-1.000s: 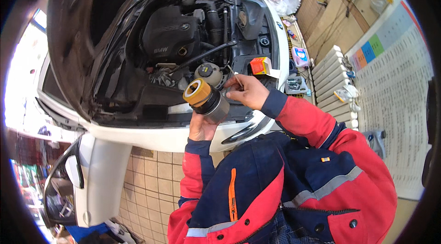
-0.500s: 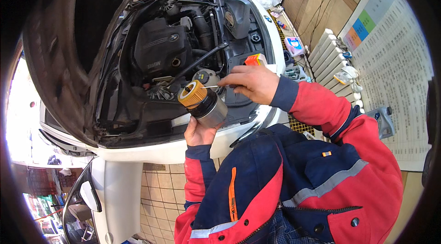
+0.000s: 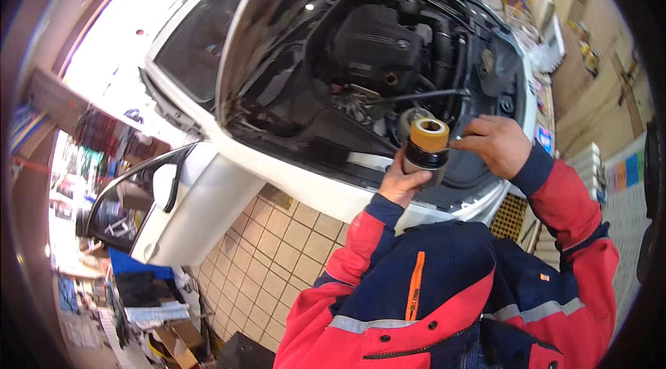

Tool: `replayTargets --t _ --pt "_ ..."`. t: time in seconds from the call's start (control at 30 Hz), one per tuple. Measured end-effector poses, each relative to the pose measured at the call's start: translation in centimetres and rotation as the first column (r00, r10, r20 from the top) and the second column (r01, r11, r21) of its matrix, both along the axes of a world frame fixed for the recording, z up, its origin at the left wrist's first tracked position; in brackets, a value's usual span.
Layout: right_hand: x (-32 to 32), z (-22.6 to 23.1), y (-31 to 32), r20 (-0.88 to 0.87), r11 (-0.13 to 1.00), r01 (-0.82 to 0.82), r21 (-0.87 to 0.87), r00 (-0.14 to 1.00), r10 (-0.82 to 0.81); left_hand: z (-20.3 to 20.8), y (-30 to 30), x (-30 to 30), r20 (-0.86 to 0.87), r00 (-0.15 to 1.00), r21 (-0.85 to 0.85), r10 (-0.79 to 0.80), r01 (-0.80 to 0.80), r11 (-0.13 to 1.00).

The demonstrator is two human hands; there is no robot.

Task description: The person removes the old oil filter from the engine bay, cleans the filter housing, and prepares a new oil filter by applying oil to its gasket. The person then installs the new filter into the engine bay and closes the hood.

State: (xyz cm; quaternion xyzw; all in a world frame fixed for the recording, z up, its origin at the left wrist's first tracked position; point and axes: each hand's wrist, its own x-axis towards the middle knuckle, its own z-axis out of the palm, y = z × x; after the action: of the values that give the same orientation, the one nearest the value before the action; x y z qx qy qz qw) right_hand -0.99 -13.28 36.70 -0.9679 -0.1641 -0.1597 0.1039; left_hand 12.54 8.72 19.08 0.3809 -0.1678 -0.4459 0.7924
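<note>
Orange ribbed filter [image 3: 430,137] sits roughly upright in dark cup [image 3: 422,159], over near side of engine bay [image 3: 333,131]. Left hand [image 3: 399,185] wraps cup; best held firm, level. Right hand [image 3: 498,147] curled just right of filter, cannot tell if gripping anything; light touch seems wise.

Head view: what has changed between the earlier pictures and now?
The view has swung left, so the car sits further right in the picture. The orange filter and its canister, leaning left before, now stand nearly upright in the picture. The right hand's thin rod no longer shows clearly. Unchanged: the left hand grips the canister; the hood is raised.
</note>
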Motion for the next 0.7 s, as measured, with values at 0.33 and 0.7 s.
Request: replayTargets --t 0.33,0.7 --pt "3.6 0.3 -1.7 -0.420 0.872 -0.004 0.489 0.876 0.239 2.7 1.4 -1.0 0.074 0.994 0.091 0.082 -0.088 0.992" --pt "4.0 -0.6 -3.6 -0.493 0.857 0.048 0.514 0.834 0.248 2.3 0.7 -1.6 -0.004 0.997 0.120 0.072 -0.071 0.990"
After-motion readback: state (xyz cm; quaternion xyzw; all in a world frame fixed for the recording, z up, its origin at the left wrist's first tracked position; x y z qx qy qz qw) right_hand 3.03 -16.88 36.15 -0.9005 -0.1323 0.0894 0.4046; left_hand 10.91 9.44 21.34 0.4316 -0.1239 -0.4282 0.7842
